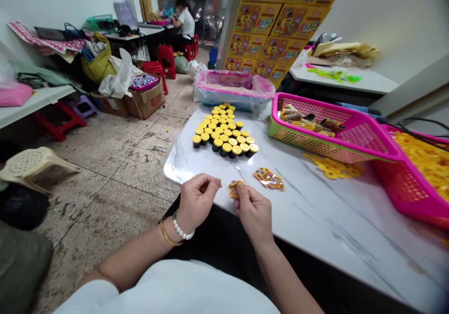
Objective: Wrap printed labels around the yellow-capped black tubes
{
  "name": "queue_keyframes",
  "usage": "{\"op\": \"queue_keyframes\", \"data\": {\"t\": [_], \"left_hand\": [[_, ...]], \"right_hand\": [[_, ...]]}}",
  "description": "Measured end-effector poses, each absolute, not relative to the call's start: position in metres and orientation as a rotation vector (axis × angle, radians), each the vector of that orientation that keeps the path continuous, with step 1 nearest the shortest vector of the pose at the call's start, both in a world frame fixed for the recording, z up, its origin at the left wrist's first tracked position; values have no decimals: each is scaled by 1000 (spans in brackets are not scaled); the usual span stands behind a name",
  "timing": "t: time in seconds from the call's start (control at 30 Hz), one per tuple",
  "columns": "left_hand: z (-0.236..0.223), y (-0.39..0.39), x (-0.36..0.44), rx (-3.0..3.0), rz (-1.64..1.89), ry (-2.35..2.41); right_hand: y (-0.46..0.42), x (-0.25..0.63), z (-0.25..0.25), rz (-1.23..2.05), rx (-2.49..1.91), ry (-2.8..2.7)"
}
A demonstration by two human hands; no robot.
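My right hand (pixel 254 209) pinches a small glossy, yellow patterned printed piece (pixel 233 189) over the table's front edge. To its left, my left hand (pixel 199 199) is closed with thumb and fingertips together; whatever may be in that pinch is too small to make out. A pile of similar glossy printed pieces (pixel 269 179) lies on the white marbled table (pixel 312 230), just beyond my right hand. Farther back, several small black containers with yellow lids (pixel 224 129) stand upright in a close group.
A pink-and-green basket (pixel 333 117) at the right holds small containers. Yellow ring-like pieces (pixel 333 167) lie before it; more fill a pink basket (pixel 417 188). A plastic-lined basket (pixel 233 89) stands behind. Yellow boxes (pixel 259 17) are stacked beyond. A person (pixel 184 22) sits far back.
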State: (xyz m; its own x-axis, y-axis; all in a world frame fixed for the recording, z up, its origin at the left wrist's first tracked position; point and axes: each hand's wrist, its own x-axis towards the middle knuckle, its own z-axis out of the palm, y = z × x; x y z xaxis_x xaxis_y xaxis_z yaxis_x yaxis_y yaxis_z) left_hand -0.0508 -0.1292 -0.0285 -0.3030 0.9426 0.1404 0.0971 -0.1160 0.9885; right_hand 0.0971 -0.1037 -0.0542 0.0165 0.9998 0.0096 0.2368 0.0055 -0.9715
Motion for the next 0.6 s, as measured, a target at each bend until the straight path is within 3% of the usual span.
{"op": "queue_keyframes", "data": {"t": [0.6], "left_hand": [[-48, -138, -48, 1040, 1390, 1420]], "right_hand": [[-112, 91, -56, 1062, -1211, -1518]]}}
